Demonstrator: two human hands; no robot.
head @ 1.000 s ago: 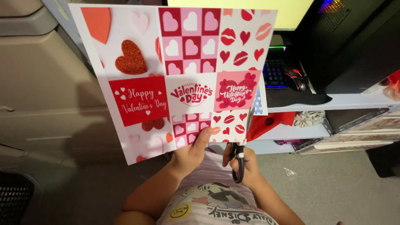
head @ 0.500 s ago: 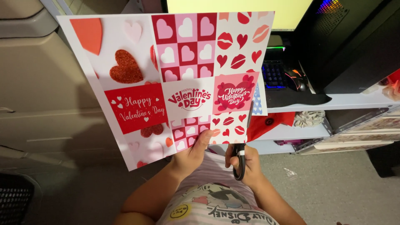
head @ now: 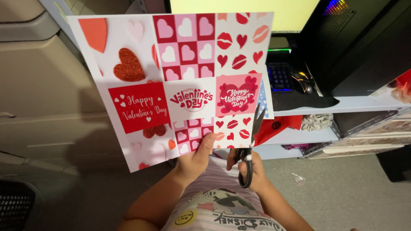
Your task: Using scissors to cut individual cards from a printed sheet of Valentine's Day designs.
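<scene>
A printed sheet of heart and lip patterned squares [head: 171,81] was held up in front of the person, its lower edge pinched by the left hand [head: 195,160], thumb on the front. Just right of it, the right hand [head: 252,171] gripped black-handled scissors [head: 250,147], blades at the sheet's lower right edge. Farther right, a keyboard [head: 280,77] and mouse [head: 303,82] lay on the white tabletop [head: 364,102].

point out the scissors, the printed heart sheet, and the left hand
scissors [head: 247,164]: head view, on the black handle loop in the right hand.
printed heart sheet [head: 184,55]: head view, on the pink checkered panel.
left hand [head: 195,160]: head view, on the back of the hand at the sheet's bottom edge.
</scene>
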